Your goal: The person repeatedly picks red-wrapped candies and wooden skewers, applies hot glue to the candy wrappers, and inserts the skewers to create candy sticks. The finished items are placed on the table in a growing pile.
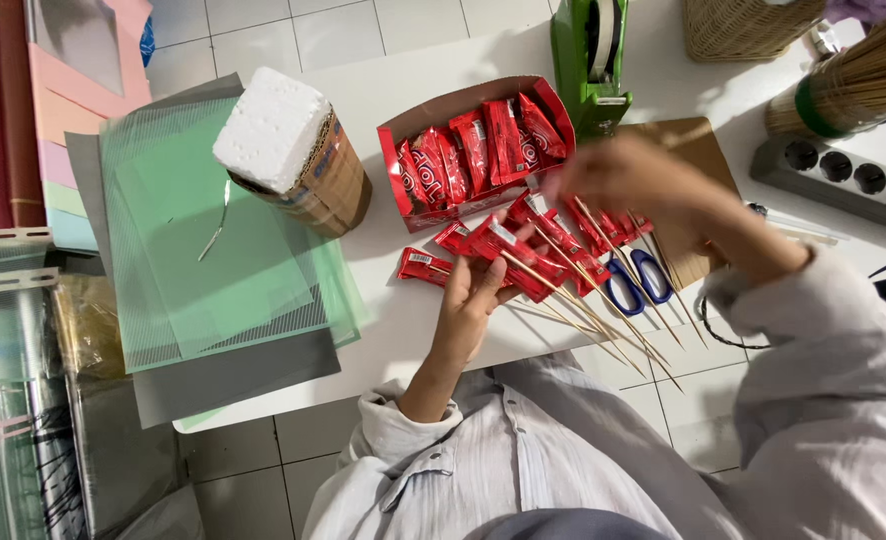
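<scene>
Left hand is resting on the table, fingers spread and pressing down a fan of red snack packs taped to skewers — probably pinning them so they aren't sliding. Pack ends are pointing far-left, stick ends are trailing near-right past the table edge.

Right hand is hovering over the right end of the fan; it's motion-blurred, so I cannot tell whether its fingers are pinching a pack or are loose.

Blue-handled scissors are lying under the sticks, just right of the left hand. Red box of loose packs is sitting just beyond the fan — within short reach of both hands. One stray pack is lying left of the fan.

Foam block in a brown wrap is standing left of the box, on green sheets overhanging the near-left edge. Green tape dispenser is sitting far, bundle of spare sticks and power strip far right.

Open room: bare table between foam and box; the near edge is tight, sticks are already overhanging it.
</scene>
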